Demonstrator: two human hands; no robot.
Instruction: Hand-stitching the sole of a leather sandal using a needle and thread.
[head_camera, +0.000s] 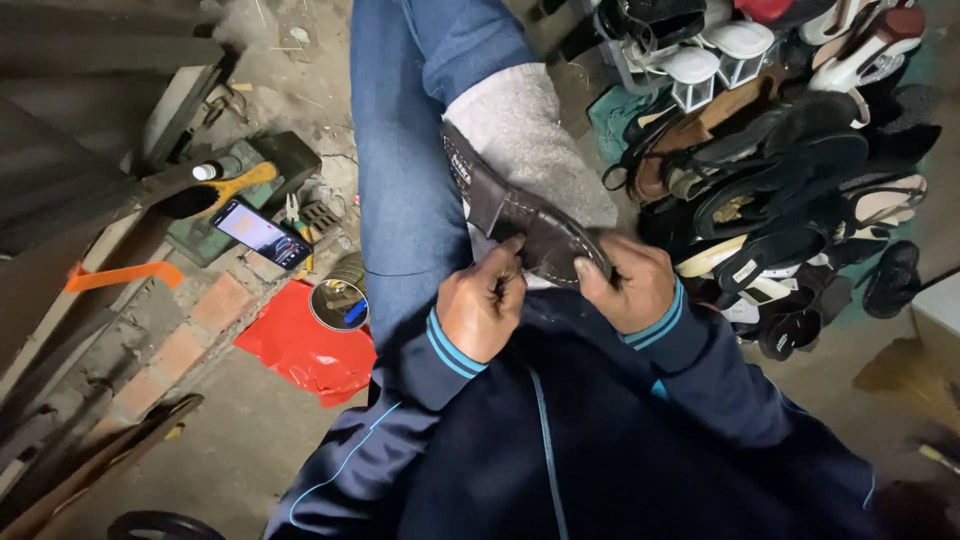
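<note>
both hands work on a dark brown leather shoe (520, 215) that lies sole-side toward the camera across the person's lap, resting on a grey cloth (525, 135) spread over the blue jeans. the left hand (480, 305) has its grip clamped on the shoe's near edge, thumb and fingers pinched together at the welt; the right hand (625, 280) is closed around the toe end, steadying it. the stitching along the sole rim shows as a pale dotted line, so the step in hand looks like hand-sewing or checking the sole seam, though no needle or thread can be made out. the next move seems to call for holding the shoe firm while the pinch travels along the edge. a smartphone (262, 233) lies lit on the floor by a round tin (340, 303) and a red plastic sheet (305, 345); a pile of sandals (790, 190) sits well apart to the right.
</note>
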